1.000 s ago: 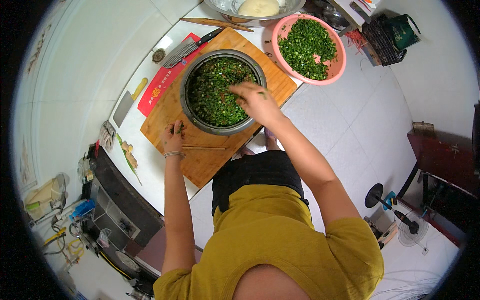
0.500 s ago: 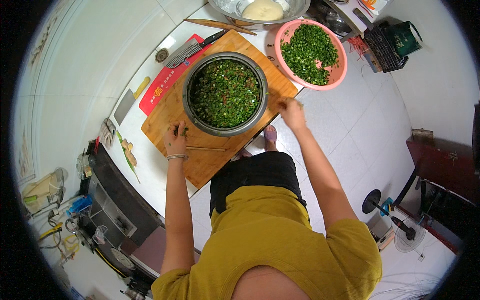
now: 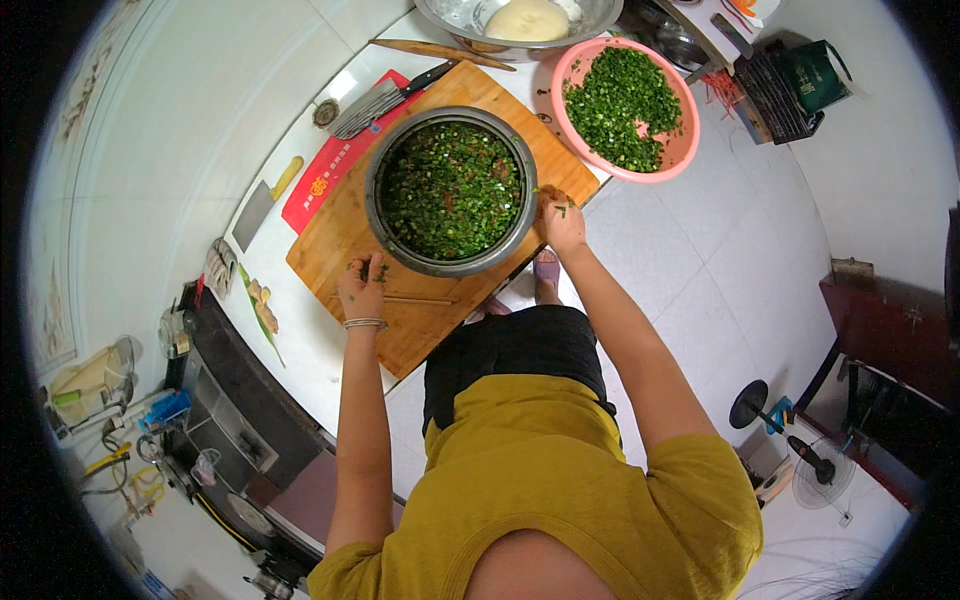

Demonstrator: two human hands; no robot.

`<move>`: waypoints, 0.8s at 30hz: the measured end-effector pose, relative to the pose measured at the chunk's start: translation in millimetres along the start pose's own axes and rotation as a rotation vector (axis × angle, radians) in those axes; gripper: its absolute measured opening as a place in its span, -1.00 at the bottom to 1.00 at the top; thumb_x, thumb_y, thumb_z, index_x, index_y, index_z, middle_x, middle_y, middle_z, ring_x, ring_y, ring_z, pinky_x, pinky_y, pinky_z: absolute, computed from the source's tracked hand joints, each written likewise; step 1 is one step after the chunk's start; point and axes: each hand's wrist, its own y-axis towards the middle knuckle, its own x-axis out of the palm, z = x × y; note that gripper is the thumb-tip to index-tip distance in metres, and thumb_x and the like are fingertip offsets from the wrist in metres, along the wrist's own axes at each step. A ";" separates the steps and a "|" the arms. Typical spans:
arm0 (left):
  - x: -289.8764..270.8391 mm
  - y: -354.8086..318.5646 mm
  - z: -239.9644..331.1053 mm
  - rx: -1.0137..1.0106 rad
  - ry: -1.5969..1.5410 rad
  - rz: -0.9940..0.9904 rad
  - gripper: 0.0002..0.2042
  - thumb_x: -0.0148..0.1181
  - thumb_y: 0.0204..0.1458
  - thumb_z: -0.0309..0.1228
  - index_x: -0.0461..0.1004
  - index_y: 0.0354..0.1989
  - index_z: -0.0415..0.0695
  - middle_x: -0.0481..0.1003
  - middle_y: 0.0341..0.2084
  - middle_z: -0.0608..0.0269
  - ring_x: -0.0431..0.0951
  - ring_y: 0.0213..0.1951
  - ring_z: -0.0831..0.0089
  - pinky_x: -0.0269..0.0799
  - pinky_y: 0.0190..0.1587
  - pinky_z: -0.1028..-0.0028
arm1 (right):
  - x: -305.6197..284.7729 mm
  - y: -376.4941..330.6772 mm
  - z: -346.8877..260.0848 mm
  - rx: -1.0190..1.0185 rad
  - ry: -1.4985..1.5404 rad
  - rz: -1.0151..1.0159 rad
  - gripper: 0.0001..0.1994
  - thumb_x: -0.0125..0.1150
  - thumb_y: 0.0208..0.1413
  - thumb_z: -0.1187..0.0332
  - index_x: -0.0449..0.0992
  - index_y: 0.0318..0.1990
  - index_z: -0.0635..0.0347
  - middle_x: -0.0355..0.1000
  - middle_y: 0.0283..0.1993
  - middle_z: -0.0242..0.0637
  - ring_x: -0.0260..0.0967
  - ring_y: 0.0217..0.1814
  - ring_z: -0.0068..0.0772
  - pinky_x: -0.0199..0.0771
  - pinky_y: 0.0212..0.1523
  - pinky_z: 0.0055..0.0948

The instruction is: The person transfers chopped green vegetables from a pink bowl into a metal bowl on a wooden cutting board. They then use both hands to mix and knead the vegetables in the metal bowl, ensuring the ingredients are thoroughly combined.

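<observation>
A deep metal pot [image 3: 377,222] stands on the wooden cutting board [image 3: 560,172], filled with a mixture [image 3: 450,190] of chopped greens and small reddish-brown bits. My left hand [image 3: 362,292] hovers by the pot's lower left side, apart from it. Its fingers are loosely bent with a gap between them, and green bits cling to them. Beside the pot's right rim is my right hand [image 3: 563,220], fingers curled inward and flecked with green; what they hold, if anything, is hidden. A pair of chopsticks [image 3: 420,301] lies on the board below the pot.
A pink basin [image 3: 688,150] of chopped greens sits at the far right, beside a metal bowl [image 3: 470,38] holding dough [image 3: 528,20]. Left of the board lie a red mat [image 3: 318,190], a black-handled knife [image 3: 375,105], a yellow-handled cleaver [image 3: 255,212] and ginger [image 3: 262,305].
My right hand has moved left, closer to the pot's rim. My left hand has shifted slightly right and down. The pot's contents look about the same.
</observation>
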 end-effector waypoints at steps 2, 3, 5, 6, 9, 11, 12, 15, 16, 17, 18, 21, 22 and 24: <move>-1.9 3.8 -13.9 0.023 0.005 0.002 -0.75 0.07 0.02 -0.27 0.43 -0.45 -0.27 0.39 -0.64 0.29 0.33 -0.61 0.63 0.22 -0.58 0.61 | -14.9 4.5 -5.0 -0.102 0.153 0.113 -0.83 0.10 -0.23 0.47 0.42 -0.38 0.23 0.39 -0.34 -0.12 0.40 -0.37 -0.13 0.42 -0.35 -0.30; -2.5 2.4 -9.1 0.016 0.018 0.015 -0.74 0.07 0.02 -0.27 0.43 -0.44 -0.27 0.39 -0.63 0.28 0.33 -0.60 0.61 0.22 -0.57 0.60 | -18.2 7.0 -3.5 0.038 0.302 0.101 -0.86 0.10 -0.22 0.47 0.44 -0.40 0.21 0.41 -0.38 -0.13 0.41 -0.39 -0.14 0.42 -0.35 -0.32; -4.3 -0.9 3.3 0.003 0.045 0.042 -0.74 0.06 0.02 -0.26 0.43 -0.43 -0.27 0.40 -0.62 0.28 0.34 -0.59 0.59 0.24 -0.55 0.59 | -24.7 12.4 5.8 0.321 0.596 0.076 -0.89 0.10 -0.20 0.45 0.49 -0.45 0.18 0.44 -0.44 -0.15 0.43 -0.42 -0.16 0.42 -0.34 -0.36; -6.1 -1.5 1.8 -0.013 -0.035 0.045 -0.74 0.06 0.02 -0.26 0.43 -0.42 -0.27 0.40 -0.62 0.27 0.34 -0.59 0.58 0.25 -0.53 0.57 | -39.4 13.1 5.3 0.420 0.767 0.132 -0.86 0.13 -0.22 0.50 0.49 -0.41 0.22 0.44 -0.51 -0.22 0.43 -0.47 -0.35 0.41 -0.37 -0.47; -9.1 -3.1 -1.3 -0.037 -0.125 0.057 -0.73 0.06 0.02 -0.26 0.44 -0.40 -0.27 0.41 -0.64 0.25 0.37 -0.58 0.54 0.28 -0.50 0.54 | -101.5 10.3 -21.9 0.380 1.096 0.259 -0.91 0.11 -0.21 0.56 0.48 -0.46 0.27 0.43 -0.53 -0.28 0.40 -0.48 -0.50 0.38 -0.41 -0.56; -10.6 -1.0 4.1 -0.008 0.005 0.059 -0.74 0.06 0.02 -0.26 0.44 -0.40 -0.26 0.42 -0.64 0.23 0.38 -0.58 0.52 0.29 -0.48 0.52 | -141.5 4.5 -68.2 0.164 0.939 0.377 -0.90 0.11 -0.23 0.60 0.47 -0.46 0.29 0.42 -0.48 -0.27 0.36 -0.50 -0.51 0.37 -0.43 -0.57; -10.2 -0.3 11.3 0.079 0.062 0.061 -0.74 0.06 0.01 -0.26 0.44 -0.40 -0.26 0.42 -0.65 0.22 0.39 -0.58 0.50 0.30 -0.48 0.51 | -146.6 2.9 -89.7 0.032 0.893 0.448 -0.86 0.10 -0.24 0.61 0.48 -0.43 0.27 0.41 -0.47 -0.22 0.38 -0.46 -0.41 0.38 -0.40 -0.53; -3.5 0.3 29.6 0.217 0.156 0.071 -0.75 0.06 0.01 -0.28 0.44 -0.39 -0.26 0.43 -0.65 0.20 0.41 -0.57 0.46 0.31 -0.47 0.51 | -153.6 4.4 -125.8 -0.304 0.451 -0.080 -0.84 0.11 -0.16 0.50 0.50 -0.34 0.24 0.35 -0.13 -0.18 0.35 -0.20 -0.16 0.36 -0.16 -0.32; -1.7 0.0 31.7 0.181 0.136 0.072 -0.76 0.06 0.01 -0.28 0.45 -0.39 -0.26 0.43 -0.65 0.19 0.42 -0.56 0.45 0.31 -0.47 0.51 | -154.8 3.0 -129.5 -0.315 0.468 -0.063 -0.84 0.11 -0.16 0.51 0.50 -0.34 0.24 0.37 -0.17 -0.17 0.36 -0.21 -0.18 0.37 -0.18 -0.34; -1.4 1.2 33.5 0.145 0.116 0.073 -0.76 0.06 0.01 -0.29 0.45 -0.39 -0.26 0.43 -0.66 0.19 0.43 -0.56 0.44 0.31 -0.47 0.51 | -156.3 3.2 -132.0 -0.327 0.486 -0.046 -0.84 0.11 -0.15 0.51 0.50 -0.34 0.23 0.39 -0.20 -0.17 0.38 -0.22 -0.20 0.39 -0.19 -0.37; -2.3 2.8 37.6 0.142 0.151 0.078 -0.76 0.05 0.01 -0.29 0.45 -0.39 -0.26 0.43 -0.65 0.19 0.43 -0.56 0.44 0.32 -0.46 0.51 | -158.7 5.7 -129.2 -0.270 0.553 0.005 -0.84 0.11 -0.15 0.51 0.50 -0.34 0.24 0.40 -0.23 -0.17 0.39 -0.24 -0.21 0.39 -0.20 -0.38; -7.1 2.9 37.8 0.110 0.162 0.072 -0.77 0.05 0.01 -0.31 0.44 -0.39 -0.27 0.43 -0.64 0.18 0.44 -0.55 0.45 0.33 -0.45 0.50 | -161.9 5.8 -100.8 0.024 0.781 0.159 -0.87 0.14 -0.15 0.51 0.50 -0.37 0.26 0.44 -0.39 -0.14 0.42 -0.36 -0.27 0.42 -0.29 -0.43; -7.3 5.1 29.8 0.103 0.095 0.074 -0.77 0.05 0.01 -0.31 0.43 -0.39 -0.27 0.43 -0.63 0.18 0.43 -0.55 0.45 0.33 -0.44 0.49 | -148.6 8.7 -77.0 0.109 0.752 0.224 -0.88 0.15 -0.16 0.49 0.49 -0.39 0.28 0.44 -0.38 -0.10 0.43 -0.37 -0.23 0.43 -0.31 -0.39; -8.4 5.4 23.7 0.110 0.065 0.070 -0.77 0.04 0.01 -0.31 0.42 -0.39 -0.28 0.44 -0.62 0.17 0.44 -0.55 0.45 0.33 -0.44 0.49 | -124.4 11.2 -36.5 0.272 0.511 0.205 -0.90 0.13 -0.16 0.49 0.48 -0.42 0.29 0.43 -0.37 -0.06 0.41 -0.38 -0.11 0.42 -0.29 -0.32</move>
